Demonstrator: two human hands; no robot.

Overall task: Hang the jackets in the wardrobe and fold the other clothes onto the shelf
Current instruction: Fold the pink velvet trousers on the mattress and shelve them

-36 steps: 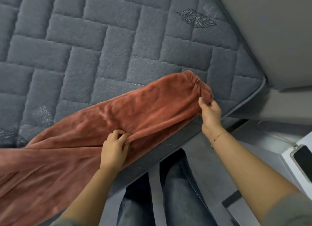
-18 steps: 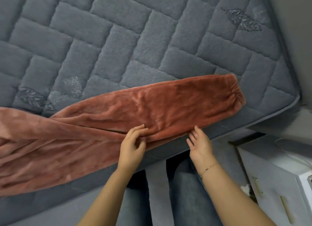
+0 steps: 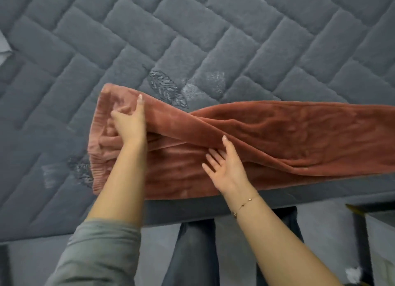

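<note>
Both hands working rust fleece trousers [image 3: 267, 136] on quilted mattress [image 3: 192, 39]: left hand [image 3: 129, 123] pinching ribbed waistband, fingertips partly buried; right hand [image 3: 226, 168] lying flat, fingers spread. Legs running off right edge.

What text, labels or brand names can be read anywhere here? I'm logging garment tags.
None: no readable text in this view.
The rust-pink fleece trousers show no tag or print.
The grey quilted mattress cover carries only embroidered leaf motifs, no lettering.
</note>
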